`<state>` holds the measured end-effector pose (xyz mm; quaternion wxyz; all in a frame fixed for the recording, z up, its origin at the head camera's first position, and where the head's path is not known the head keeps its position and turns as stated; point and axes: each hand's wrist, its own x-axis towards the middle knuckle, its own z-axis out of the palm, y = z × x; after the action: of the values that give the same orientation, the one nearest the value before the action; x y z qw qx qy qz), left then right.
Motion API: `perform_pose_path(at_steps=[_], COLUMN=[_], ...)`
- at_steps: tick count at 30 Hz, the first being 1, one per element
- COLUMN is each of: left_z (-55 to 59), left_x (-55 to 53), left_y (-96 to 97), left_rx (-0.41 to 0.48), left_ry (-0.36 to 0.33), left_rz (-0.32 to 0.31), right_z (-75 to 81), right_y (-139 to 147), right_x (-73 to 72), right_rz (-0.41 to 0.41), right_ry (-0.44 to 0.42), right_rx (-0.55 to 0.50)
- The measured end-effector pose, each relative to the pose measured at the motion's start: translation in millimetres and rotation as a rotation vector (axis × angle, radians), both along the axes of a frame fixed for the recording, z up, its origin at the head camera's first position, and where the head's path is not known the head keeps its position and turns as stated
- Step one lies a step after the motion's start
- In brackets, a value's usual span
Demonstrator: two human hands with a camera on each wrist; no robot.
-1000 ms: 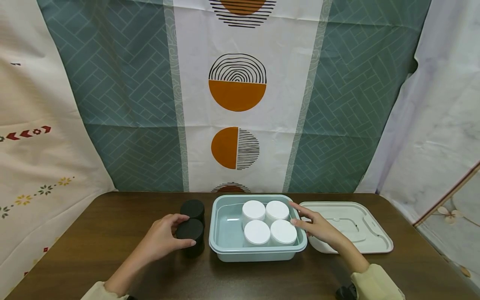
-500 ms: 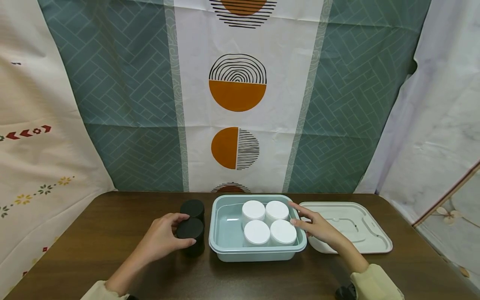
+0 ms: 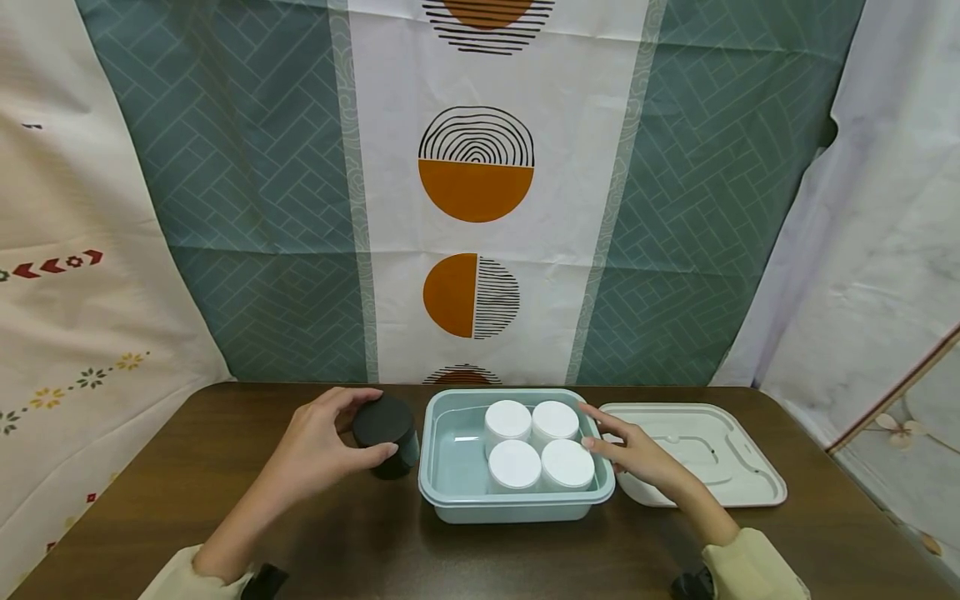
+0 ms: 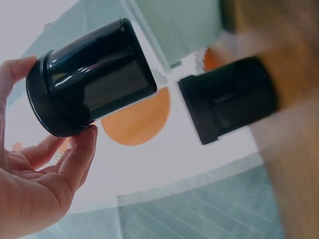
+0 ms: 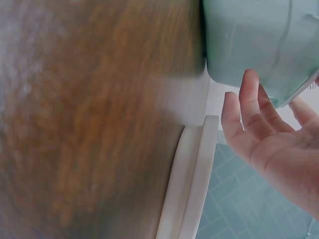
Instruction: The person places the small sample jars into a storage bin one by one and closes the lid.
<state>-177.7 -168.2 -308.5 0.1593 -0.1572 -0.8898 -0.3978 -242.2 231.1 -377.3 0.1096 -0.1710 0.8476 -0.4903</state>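
Head view evenly lit, kept sharp. Highlights streaked along black jar in left wrist view; surface blurred in right wrist view.

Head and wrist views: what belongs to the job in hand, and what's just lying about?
Likely job:
black cylindrical jar, in the left hand
second black cylindrical jar, on the brown wooden table
pale blue rectangular plastic tub, right hand at its rim
four white-lidded round jars inside it

Likely incidental:
off-white rectangular plastic lid, perhaps the tub's
green-and-white patterned fabric

4 jars in tub on tbl, lid R of tub, 2 canisters L
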Motion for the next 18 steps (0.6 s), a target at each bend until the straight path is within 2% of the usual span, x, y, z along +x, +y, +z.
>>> perform_pose_path(at_steps=[8, 13, 18], left_z=[10.0, 9.2, 4.6], left_x=[-4.4, -9.0, -13.8], left_y=[19.8, 34.1, 46.8], left_rx=[0.053, 0.049, 0.042], left_ry=[0.035, 0.047, 0.030], left_rz=[-0.062, -0.103, -0.137], right_z=[-1.6, -1.1, -0.5], right_y=[0.0, -1.6, -2.4], right_x=[-0.4, -0.5, -0.9], right_rz=[-0.017, -0.054, -0.069], right_ry=[-0.019, -0.040, -0.050], right_rx=[-0.009, -0.006, -0.006])
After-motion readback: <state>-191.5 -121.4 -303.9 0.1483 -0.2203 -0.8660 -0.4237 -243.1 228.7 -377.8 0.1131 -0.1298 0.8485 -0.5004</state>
